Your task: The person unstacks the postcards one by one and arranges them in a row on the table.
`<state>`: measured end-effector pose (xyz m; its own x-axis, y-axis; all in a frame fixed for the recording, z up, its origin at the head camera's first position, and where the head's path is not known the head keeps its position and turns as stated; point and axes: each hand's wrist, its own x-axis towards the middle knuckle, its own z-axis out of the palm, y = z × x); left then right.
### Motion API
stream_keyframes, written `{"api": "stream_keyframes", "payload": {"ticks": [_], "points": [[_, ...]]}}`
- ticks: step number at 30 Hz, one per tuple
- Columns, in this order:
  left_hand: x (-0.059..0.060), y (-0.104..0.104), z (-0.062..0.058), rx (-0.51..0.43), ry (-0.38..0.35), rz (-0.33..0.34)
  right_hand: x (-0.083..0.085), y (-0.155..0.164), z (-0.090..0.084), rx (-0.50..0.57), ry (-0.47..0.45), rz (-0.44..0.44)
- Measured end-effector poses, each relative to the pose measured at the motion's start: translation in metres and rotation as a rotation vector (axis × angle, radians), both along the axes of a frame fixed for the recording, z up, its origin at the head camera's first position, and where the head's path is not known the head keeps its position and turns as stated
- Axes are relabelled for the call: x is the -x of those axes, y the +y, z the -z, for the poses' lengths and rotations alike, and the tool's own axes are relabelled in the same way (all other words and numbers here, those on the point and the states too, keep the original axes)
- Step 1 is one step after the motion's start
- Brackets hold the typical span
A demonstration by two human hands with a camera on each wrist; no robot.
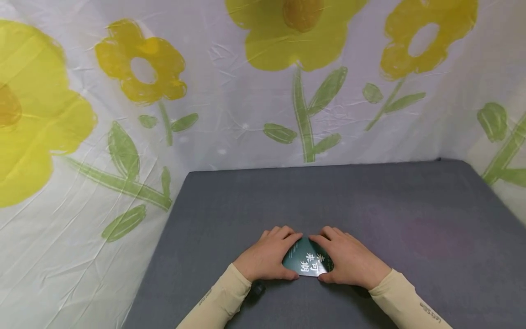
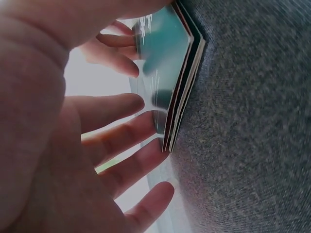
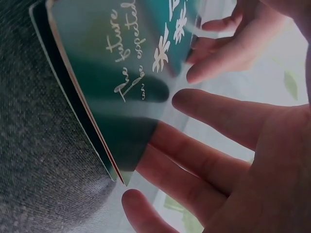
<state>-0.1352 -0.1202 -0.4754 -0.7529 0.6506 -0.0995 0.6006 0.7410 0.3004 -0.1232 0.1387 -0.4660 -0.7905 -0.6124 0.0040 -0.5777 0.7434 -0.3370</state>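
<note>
A small stack of thin green notebooks (image 1: pixel 306 261) with white writing on the cover lies near the front of the grey table. My left hand (image 1: pixel 269 256) holds its left side, thumb at the near edge and fingers at the far edge. On the right side, my right hand (image 1: pixel 353 258) grips it the same way. Layered edges of the notebooks (image 2: pixel 183 92) show in the left wrist view, slightly out of line. In the right wrist view the top cover (image 3: pixel 107 73) carries English and Chinese script, and the fingers (image 3: pixel 194 155) meet its far edge.
The grey cloth-covered table (image 1: pixel 255 201) spreads out behind and to both sides of the hands. A white curtain (image 1: pixel 230 114) printed with yellow flowers hangs around its back and sides. A small dark object (image 1: pixel 258 289) shows under the left wrist.
</note>
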Motion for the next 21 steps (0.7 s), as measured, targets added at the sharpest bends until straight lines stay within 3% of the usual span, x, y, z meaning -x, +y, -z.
{"api": "stream_keyframes", "payload": {"ticks": [13, 21], "points": [[-0.001, -0.006, -0.006, -0.007, -0.039, -0.007, -0.002, -0.004, -0.004, -0.008, 0.002, 0.009], [0.005, -0.015, -0.011, -0.054, -0.043, -0.037, 0.001, -0.01, -0.008, 0.015, 0.042, 0.039]]}}
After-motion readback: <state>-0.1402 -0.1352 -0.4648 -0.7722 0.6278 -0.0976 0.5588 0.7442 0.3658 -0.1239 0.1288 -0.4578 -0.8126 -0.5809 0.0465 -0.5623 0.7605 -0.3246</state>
